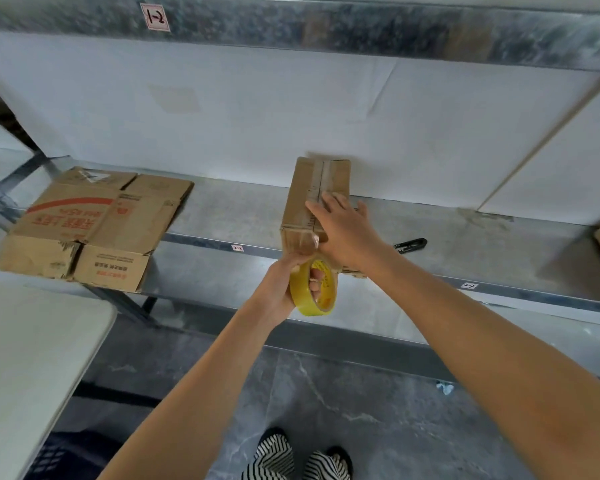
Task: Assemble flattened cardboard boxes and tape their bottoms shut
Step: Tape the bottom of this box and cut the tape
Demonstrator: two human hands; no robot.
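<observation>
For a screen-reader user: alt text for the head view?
The left hand holds a yellow tape roll at the near end of a cardboard box on a metal shelf; the right hand presses flat on its top.

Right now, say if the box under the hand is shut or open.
Shut on top: the box flaps meet at a taped seam under the right hand; the left hand grips the tape roll.

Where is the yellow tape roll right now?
In the head view, centre frame: the left hand grips the yellow tape roll just below the near end of the small box, at the front edge of the metal shelf.
</observation>
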